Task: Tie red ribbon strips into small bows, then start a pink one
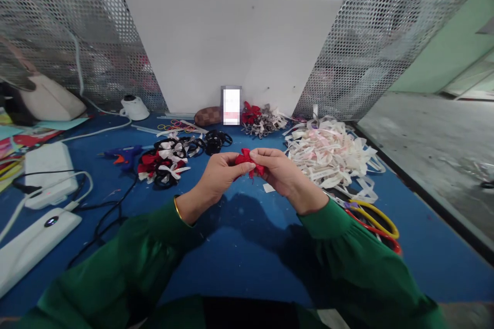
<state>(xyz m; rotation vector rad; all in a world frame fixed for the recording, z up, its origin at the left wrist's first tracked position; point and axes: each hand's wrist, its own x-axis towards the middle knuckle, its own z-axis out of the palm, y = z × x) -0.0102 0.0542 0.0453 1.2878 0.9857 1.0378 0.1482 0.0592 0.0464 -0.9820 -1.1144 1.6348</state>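
Fingers of the left hand [212, 177] and right hand [283, 172] pinch a crumpled red fabric bow [242, 158] from both sides, thumbs on its near face, folds poking out above and below. Smooth blue desk [239, 262] lies open beneath, to the near edge; frilly pale ribbons [328, 151] and loop-handled scissors [373, 227] border the right, black bands with bows [170, 150] the left.

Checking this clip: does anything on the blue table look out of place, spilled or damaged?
Nothing looks plainly spilled or damaged. One small white piece lies by itself near the right hand, apart from the heaped pale ribbons, so it looks slightly stray.
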